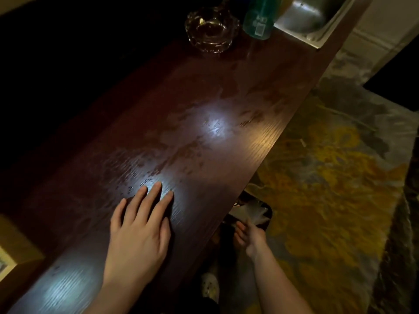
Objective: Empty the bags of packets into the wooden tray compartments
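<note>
Left hand (138,225) is laid flat, fingers straight, on a dark wooden countertop (204,123); right hand (249,236) pinches a clear plastic bag (255,213) below the near right edge.
A glass ashtray (212,30) and teal bottle (258,18) are seen at the far end.
</note>
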Demonstrator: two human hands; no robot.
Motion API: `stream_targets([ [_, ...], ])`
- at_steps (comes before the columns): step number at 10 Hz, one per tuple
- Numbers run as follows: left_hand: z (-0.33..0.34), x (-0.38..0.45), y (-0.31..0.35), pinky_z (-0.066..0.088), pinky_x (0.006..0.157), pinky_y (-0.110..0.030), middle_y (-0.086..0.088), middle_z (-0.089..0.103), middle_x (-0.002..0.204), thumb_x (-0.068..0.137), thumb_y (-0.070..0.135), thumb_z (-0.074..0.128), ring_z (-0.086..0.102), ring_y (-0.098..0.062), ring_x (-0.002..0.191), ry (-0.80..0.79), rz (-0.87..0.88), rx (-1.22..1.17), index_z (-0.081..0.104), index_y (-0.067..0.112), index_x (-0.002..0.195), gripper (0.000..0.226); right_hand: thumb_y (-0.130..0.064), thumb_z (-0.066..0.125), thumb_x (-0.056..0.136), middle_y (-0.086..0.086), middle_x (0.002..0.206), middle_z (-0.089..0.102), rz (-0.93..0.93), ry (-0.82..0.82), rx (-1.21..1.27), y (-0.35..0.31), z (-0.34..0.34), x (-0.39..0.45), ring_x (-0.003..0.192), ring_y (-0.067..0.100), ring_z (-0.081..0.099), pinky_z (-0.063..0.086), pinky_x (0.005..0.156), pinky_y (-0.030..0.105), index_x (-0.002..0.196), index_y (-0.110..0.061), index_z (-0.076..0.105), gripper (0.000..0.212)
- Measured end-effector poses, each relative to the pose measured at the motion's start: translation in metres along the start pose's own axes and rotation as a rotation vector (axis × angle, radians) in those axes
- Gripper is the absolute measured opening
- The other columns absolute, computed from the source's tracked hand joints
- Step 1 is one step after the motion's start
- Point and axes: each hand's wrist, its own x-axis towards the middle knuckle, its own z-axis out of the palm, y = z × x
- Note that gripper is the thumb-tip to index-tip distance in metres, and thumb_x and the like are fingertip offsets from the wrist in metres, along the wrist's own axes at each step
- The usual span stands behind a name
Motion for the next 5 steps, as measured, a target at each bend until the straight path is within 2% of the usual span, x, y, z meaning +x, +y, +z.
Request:
stream_targets([
  [1,0.000,0.001,0.000,0.026,0.110,-0.048,0.000,0.043,0.148,0.088,0.032,0.035,0.036,-0.023,0.138,0.010,0.000,0.003,0.046,0.026,0.136,0.049,-0.030,0.046,0.099,0.010,0.098,0.065,0.023,-0.009,0.006,-0.003,-0.002,0.008,0.102,0.029,0.062,0.054,0.069,0.035,0.129,-0.007,0.047,0.038],
  [3,-0.001,-0.001,0.000,0.025,0.111,-0.047,0.001,0.042,0.148,0.089,0.033,0.034,0.035,-0.022,0.139,0.007,-0.007,-0.003,0.045,0.027,0.136,0.049,-0.027,0.053,0.095,0.009,0.098,0.067,-0.082,0.057,-0.077,-0.013,-0.023,0.003,0.082,0.021,0.063,0.054,0.068,0.032,0.122,-0.004,0.055,0.035],
  [4,-0.003,0.000,0.001,0.025,0.111,-0.047,0.001,0.043,0.148,0.088,0.034,0.034,0.035,-0.022,0.139,0.016,0.000,-0.014,0.045,0.027,0.136,0.049,-0.020,0.053,0.095,0.007,0.093,0.067,-0.196,0.094,-0.028,-0.040,-0.030,-0.021,0.072,0.016,0.061,0.054,0.050,0.020,0.122,-0.007,0.056,0.031],
  [5,-0.004,0.000,0.002,0.026,0.111,-0.047,0.000,0.043,0.148,0.088,0.034,0.035,0.036,-0.022,0.138,0.029,-0.008,-0.024,0.046,0.027,0.135,0.049,-0.018,0.054,0.094,0.004,0.089,0.063,-0.509,-0.027,0.058,-0.090,-0.026,-0.079,0.064,0.007,0.057,0.049,0.047,0.012,0.107,-0.018,0.063,0.016],
])
